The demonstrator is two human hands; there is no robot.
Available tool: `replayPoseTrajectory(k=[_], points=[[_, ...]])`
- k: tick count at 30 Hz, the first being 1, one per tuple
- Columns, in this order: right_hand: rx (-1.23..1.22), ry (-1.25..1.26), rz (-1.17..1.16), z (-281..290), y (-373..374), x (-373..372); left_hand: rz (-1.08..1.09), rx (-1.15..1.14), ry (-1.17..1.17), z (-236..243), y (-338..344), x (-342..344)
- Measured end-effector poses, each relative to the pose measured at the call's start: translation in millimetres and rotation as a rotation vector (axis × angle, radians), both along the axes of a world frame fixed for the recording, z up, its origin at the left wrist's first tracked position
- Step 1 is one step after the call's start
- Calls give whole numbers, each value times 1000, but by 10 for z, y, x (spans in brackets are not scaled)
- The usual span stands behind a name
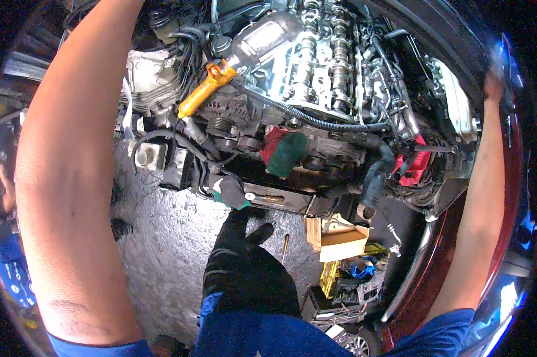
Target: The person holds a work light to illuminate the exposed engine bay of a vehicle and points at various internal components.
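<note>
My left forearm (72, 178) reaches up past the top edge, so my left hand is out of view. My right hand (493, 83) is stretched far out at the right, beside the raised edge of the car's dark red body (505, 154). It is small and blurred there, and its fingers cannot be made out. Between my arms lies an opened engine (322, 65) with its camshafts bare. A work light with a yellow handle (200, 92) rests across its left side, lighting it. Red and green cloth or gloves (285, 153) lie at the engine's front.
On the front crossbar lie a grey-green glove (230, 191) and a ratchet-like tool (265, 198). Below stand an open cardboard box (343, 243) and a yellow crate (329, 278) with tools. A screwdriver-like tool (286, 245) is near my legs. Hoses (378, 163) cross the engine bay.
</note>
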State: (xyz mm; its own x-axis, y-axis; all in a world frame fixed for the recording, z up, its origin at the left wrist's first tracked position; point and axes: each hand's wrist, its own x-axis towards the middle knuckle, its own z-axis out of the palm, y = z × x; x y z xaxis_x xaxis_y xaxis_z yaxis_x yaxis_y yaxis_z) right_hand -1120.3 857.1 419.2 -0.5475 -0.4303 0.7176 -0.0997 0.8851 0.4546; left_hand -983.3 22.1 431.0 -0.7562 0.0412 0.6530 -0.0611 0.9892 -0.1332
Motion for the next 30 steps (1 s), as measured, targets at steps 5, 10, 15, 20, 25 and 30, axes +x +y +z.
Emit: replayPoseTrajectory(k=[5, 10, 15, 20, 25, 30], points=[[9, -10, -16, -12, -17, 66, 30, -18, 1, -45, 11, 12], [-17, 20, 109, -33, -294, 164, 7, 36, -18, -5, 65, 8], [-4, 32, 168, 24, -468, 265, -1, 50, -15, -4, 86, 49], [-2, 42, 229, 41, -616, 295, -2, 41, 0, 9, 32, 33], [32, 49, 306, 68, -685, 354, -22, 96, 5, 10, 51, 48], [32, 24, 366, 88, -744, 387, -55, 55, 11, 18, 64, 55]])
